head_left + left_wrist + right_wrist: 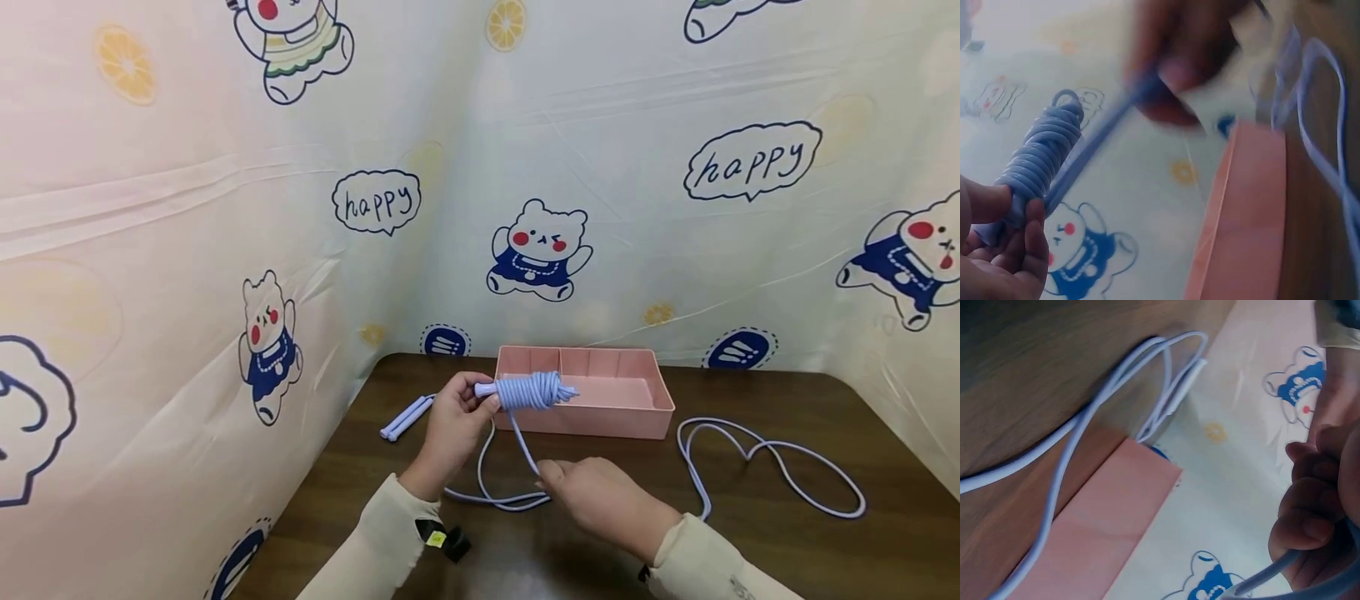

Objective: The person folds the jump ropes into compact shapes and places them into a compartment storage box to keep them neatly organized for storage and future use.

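My left hand (457, 417) pinches the handle end of a light-blue jump rope (534, 392), with thumb and fingers round it. Its cord is wound in tight coils, and a small loop sticks out at the far end in the left wrist view. From the bundle the cord runs down to my right hand (603, 500), whose curled fingers hold it; two strands lead to that hand, blurred in the left wrist view. Part of the cord grip is hidden behind the fingers in the head view.
A pink open box (585, 423) stands behind the hands on the dark wooden table (750, 550). Light-blue handles (407, 418) lie left of it. A loop of light-blue cord (825, 506) spreads over the right side. Printed cloth (637, 250) encloses the table.
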The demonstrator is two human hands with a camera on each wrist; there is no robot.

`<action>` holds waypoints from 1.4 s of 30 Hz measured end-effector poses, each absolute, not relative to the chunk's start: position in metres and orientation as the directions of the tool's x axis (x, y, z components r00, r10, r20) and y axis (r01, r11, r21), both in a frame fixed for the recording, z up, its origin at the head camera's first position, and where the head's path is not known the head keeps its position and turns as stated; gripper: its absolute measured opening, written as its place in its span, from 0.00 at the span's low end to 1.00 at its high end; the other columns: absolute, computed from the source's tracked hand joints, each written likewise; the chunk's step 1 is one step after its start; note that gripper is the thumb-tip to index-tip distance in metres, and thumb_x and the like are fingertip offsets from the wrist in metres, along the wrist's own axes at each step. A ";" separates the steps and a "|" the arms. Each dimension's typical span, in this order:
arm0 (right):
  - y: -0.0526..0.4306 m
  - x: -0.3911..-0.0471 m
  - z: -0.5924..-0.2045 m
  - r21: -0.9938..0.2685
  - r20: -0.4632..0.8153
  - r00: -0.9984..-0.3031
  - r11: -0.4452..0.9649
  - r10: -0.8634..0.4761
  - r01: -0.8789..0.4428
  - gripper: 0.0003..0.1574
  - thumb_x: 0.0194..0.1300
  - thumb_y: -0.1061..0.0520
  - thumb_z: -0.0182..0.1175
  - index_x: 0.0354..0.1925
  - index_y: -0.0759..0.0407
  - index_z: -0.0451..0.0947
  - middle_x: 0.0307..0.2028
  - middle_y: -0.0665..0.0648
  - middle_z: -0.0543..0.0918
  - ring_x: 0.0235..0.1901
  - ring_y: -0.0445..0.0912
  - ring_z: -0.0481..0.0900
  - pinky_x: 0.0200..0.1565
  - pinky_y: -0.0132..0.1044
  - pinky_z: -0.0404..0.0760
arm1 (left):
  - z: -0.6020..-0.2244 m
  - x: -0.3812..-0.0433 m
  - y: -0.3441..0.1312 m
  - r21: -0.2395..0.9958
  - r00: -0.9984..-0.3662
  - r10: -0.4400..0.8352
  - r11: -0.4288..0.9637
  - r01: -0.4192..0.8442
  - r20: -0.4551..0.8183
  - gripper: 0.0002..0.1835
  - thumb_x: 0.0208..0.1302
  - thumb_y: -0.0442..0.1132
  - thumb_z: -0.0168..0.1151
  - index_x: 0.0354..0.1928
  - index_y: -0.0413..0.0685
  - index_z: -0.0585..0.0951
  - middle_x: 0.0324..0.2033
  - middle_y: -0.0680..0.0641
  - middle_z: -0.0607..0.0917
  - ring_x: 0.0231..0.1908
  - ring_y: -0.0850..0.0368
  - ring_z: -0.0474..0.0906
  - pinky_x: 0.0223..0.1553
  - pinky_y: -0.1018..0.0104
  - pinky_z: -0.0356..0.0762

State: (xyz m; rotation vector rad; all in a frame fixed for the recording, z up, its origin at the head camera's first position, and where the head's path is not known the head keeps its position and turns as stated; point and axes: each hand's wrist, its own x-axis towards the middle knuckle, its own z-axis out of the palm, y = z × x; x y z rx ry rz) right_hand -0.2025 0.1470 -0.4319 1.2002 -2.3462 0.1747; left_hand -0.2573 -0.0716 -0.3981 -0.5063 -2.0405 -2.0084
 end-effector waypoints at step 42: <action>0.191 -0.221 -0.344 0.392 0.565 -0.283 0.554 -0.775 -0.734 0.27 0.54 0.45 0.72 0.54 0.40 0.81 0.29 0.49 0.72 0.31 0.46 0.68 0.36 0.42 0.68 | -0.393 -0.247 -0.087 0.839 -0.577 0.778 0.123 0.531 0.251 0.10 0.67 0.29 0.60 0.46 0.48 0.73 0.39 0.49 0.80 0.36 0.55 0.77 0.38 0.64 0.80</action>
